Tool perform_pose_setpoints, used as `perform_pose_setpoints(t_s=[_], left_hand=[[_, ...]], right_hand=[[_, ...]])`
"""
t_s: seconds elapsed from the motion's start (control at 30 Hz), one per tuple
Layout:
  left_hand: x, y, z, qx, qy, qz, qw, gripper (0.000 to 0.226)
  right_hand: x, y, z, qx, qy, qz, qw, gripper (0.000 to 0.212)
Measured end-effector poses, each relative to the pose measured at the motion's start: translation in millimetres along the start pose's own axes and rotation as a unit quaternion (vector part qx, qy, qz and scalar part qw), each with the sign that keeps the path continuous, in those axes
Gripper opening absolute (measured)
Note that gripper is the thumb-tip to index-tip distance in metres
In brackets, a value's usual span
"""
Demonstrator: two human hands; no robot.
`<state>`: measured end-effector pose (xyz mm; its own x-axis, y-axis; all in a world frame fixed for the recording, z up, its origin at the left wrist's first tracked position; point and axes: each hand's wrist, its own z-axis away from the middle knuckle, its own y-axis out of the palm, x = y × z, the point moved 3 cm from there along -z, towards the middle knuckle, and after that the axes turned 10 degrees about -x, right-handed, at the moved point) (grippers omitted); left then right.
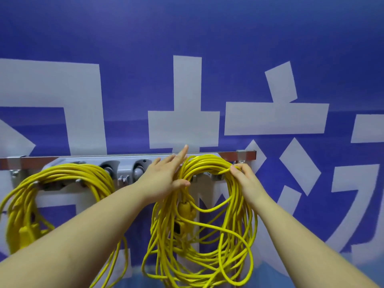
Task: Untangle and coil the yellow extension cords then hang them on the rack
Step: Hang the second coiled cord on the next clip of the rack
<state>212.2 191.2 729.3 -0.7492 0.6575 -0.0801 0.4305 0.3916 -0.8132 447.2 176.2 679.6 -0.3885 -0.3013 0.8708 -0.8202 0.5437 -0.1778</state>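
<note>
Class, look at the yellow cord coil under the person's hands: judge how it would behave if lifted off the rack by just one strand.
The right coil would probably flop and spill, since its loops hang loose and uneven with none seen tied. It likely feels fairly heavy, given the many strands. The plug dangling inside would probably swing. The right hand pinches only the top strands.

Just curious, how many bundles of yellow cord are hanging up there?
2. The left coil hangs on the rack untouched; the right coil hangs between the left hand and right hand. None seem hidden.
</note>
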Motion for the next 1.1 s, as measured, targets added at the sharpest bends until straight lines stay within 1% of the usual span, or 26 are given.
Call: perform_pose_setpoints(t_s=[0.07, 0.13, 0.2, 0.27, 0.37, 0.43, 0.57, 0.63, 0.77, 1.0, 1.1], left_hand=[[-2.2, 2.2, 3.2, -0.016, 0.015, -0.030, 0.999, 0.079], [-2.1, 2.9, 3.2, -0.011, 0.012, -0.070, 0.997, 0.073], [-3.0, 1.8, 4.0, 0.002, 0.008, -0.117, 0.993, 0.071], [-7.1, -1.7, 4.7, 0.019, 0.000, -0.149, 0.989, 0.070], [-15.6, -7.4, 5.9, 0.035, -0.012, -0.152, 0.988, 0.070], [-19.8, -9.8, 6.8, 0.039, -0.024, -0.137, 0.989, 0.070], [-24.4, -9.9, 6.9, 0.040, -0.041, -0.095, 0.994, 0.074], [-26.6, -11.6, 7.0, 0.040, -0.042, -0.088, 0.994, 0.076], [-26.6, -16.4, 6.6, 0.044, -0.039, -0.093, 0.994, 0.080], [-24.2, -19.6, 8.9, 0.053, -0.049, -0.100, 0.992, 0.082], [-25.2, -23.0, 10.2, 0.051, -0.047, -0.112, 0.991, 0.082]], right_hand=[[-0.8, -1.0, 1.9, 0.005, 0.009, 0.012, 1.000, 0.028], [-2.2, -2.1, 2.8, 0.008, 0.018, 0.041, 0.999, 0.029], [0.7, -4.2, 5.2, 0.002, 0.005, 0.102, 0.995, 0.036], [8.0, -6.9, 7.3, -0.011, -0.027, 0.173, 0.985, 0.047], [21.2, -9.0, 12.6, -0.020, -0.065, 0.252, 0.965, 0.052], [28.2, -7.2, 17.1, -0.005, -0.070, 0.283, 0.957, 0.058], [36.4, -1.7, 20.7, 0.040, -0.068, 0.281, 0.956, 0.062], [37.8, -2.7, 20.5, 0.047, -0.059, 0.286, 0.955, 0.064], [39.2, -7.2, 22.1, 0.053, -0.050, 0.302, 0.950, 0.070], [48.4, -6.4, 23.4, 0.070, -0.071, 0.335, 0.937, 0.063], [54.8, -5.4, 24.6, 0.076, -0.076, 0.348, 0.931, 0.066]])
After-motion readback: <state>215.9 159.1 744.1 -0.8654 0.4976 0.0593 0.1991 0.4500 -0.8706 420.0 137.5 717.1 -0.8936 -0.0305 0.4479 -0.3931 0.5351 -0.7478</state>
